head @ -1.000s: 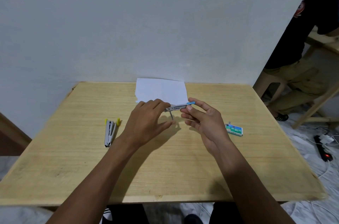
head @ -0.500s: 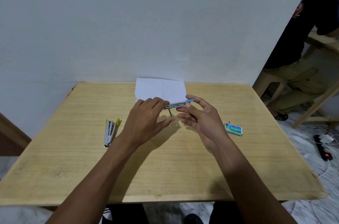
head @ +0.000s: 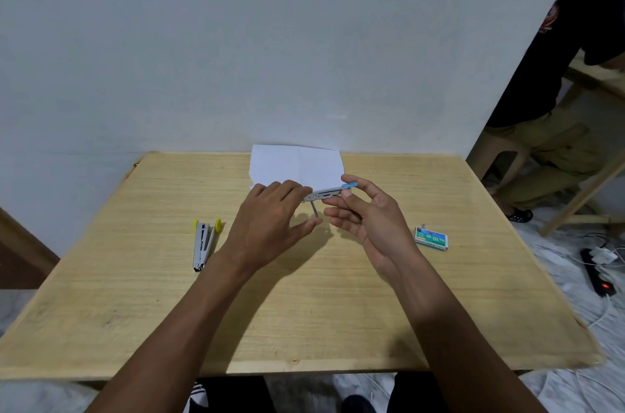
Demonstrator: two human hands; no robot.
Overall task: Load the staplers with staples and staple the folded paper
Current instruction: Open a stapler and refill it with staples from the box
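We hold the stapler [head: 326, 193] just before the paper [head: 294, 164] | left hand [head: 270, 226] palm-down, fingers [head: 291, 187] curled round its left end | right hand [head: 373, 221], palm inward, pinches its blue end

Two bare forearms reach forward, hands meeting. The left hand [head: 270, 219], palm down, curls its fingertips over one end of a stapler [head: 326, 193]. The right hand [head: 368, 219] pinches the other end between thumb and forefinger.
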